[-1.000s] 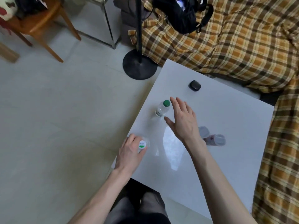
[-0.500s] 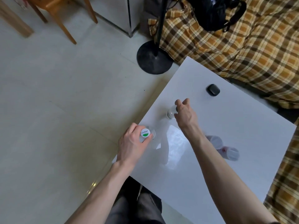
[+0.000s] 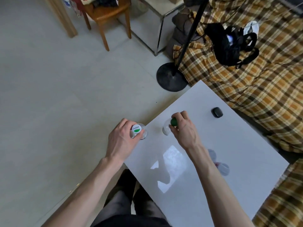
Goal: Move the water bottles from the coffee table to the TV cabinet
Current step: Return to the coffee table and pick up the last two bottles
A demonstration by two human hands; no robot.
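Head view, the only one: pickup step, both hands closing on bottles at the near-left corner of the table point(image 3: 229, 145). Left hand point(image 3: 122, 140) is wrapped around the top of a clear bottle point(image 3: 142, 133) with a white cap printed green, fingers curled round the neck and shoulder; grip looks closed on it. That bottle sits right at the table's left edge, upright, seen from straight above. Right hand point(image 3: 185, 128) is pinched on the green cap point(image 3: 173, 122) of a second bottle point(image 3: 166, 130) just beside the first, thumb and fingers clamped round the cap, clear body showing below and left of the hand. Can't tell whether either bottle has left the surface yet; top-down angle hides the bases. Two more bottles point(image 3: 219, 163) sit further right on the table, partly behind the right forearm and blurred, so count there is a best guess. Small black object point(image 3: 216, 112) lies near the far edge, not part of the job. TV cabinet not in frame. Judged progress: early, nothing delivered from what shows. Next move calls for lifting both straight up, clearing the table edge, then turning to find the cabinet. Cap-only pinch on the right is the weaker hold; a lower grasp on the body would be safer for carrying.
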